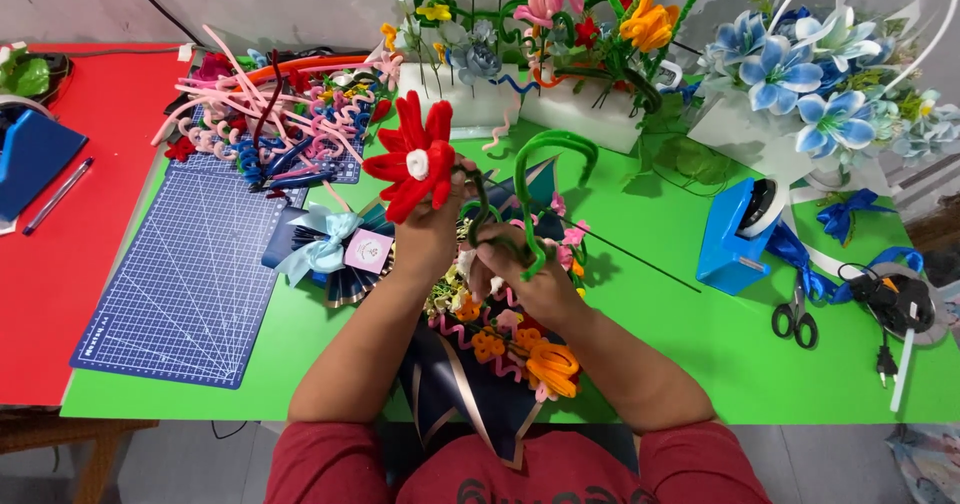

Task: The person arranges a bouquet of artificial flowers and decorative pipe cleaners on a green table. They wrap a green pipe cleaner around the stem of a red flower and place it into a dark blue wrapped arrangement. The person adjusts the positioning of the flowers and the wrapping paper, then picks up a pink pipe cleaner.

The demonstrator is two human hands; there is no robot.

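Note:
My left hand (428, 232) holds up a red pipe-cleaner flower (415, 160) with a white centre, gripping it just below the petals. My right hand (530, 279) pinches green pipe-cleaner stems (540, 164) that arch upward and curl over beside the flower. Both hands work close together above a bouquet (520, 354) of orange, pink and white pipe-cleaner flowers wrapped in dark navy paper with gold edging, lying on the green table (660, 344).
A blue cutting mat (190, 274) lies left, with a tangle of pink and red pipe cleaners (270, 114) behind it. Finished flower arrangements (560, 34) stand at the back. A blue tape dispenser (740, 234), scissors (795, 319) and a glue gun (900, 304) sit right.

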